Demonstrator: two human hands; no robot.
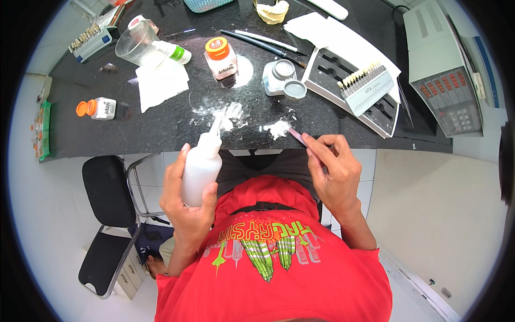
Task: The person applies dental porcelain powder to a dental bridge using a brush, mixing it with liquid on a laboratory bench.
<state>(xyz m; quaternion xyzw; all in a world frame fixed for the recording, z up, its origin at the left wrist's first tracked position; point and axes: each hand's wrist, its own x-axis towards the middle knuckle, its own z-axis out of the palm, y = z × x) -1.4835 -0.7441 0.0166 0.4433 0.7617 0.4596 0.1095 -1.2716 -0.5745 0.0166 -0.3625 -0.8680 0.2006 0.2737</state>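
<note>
My left hand point(181, 206) is wrapped round a white squeeze bottle point(201, 174), tilted slightly, its thin nozzle reaching over the near edge of the black counter point(155, 134). Smeared white powder point(234, 119) lies just beyond the nozzle's tip. In a pinch between thumb and fingers, my right hand point(339, 174) grips a short pinkish stick point(296, 136). That stick's far end touches a small white powder heap point(278, 129) near the counter edge. Behind the powder stand an orange-lidded jar point(221, 61) and a jar point(272, 78) with its grey lid flipped up.
A shade guide point(367, 88) rests on an open case point(348, 110) at right, beside a control unit point(445, 75). Brushes point(263, 49) lie behind. At left are a clear cup point(135, 43), a tissue point(161, 86) and a small jar point(102, 108). A dental model point(272, 12) sits far back.
</note>
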